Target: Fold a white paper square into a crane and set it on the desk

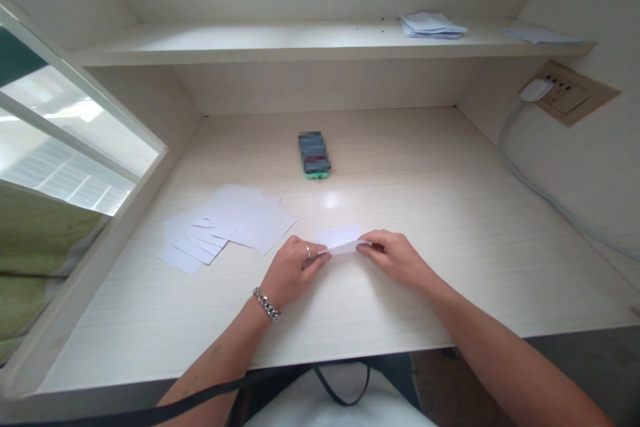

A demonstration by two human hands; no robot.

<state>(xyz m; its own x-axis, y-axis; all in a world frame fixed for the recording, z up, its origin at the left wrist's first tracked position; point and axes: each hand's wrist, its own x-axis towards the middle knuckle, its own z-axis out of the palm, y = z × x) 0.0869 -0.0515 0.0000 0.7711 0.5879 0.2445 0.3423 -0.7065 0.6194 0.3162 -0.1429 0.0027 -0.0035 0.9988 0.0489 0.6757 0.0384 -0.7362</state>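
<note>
A small sheet of white paper (344, 248) is held by both hands just above the desk, its near edge bent up in a fold. My left hand (295, 267), with a ring and a chain bracelet, pinches its left end between thumb and fingers. At the right end, the thumb and fingers of my right hand (393, 255) are closed on the same sheet. Loose white paper sheets (245, 213) lie spread and overlapping on the desk to the left of my left hand.
Beyond the hands a phone (315, 155), its screen blurred, lies on the desk (400, 173). Stacked folded papers (433, 25) and a flat paper (543, 35) rest on the shelf (250, 37). A plugged-in cable (530, 180) runs down the right wall. A window (70, 133) is at left.
</note>
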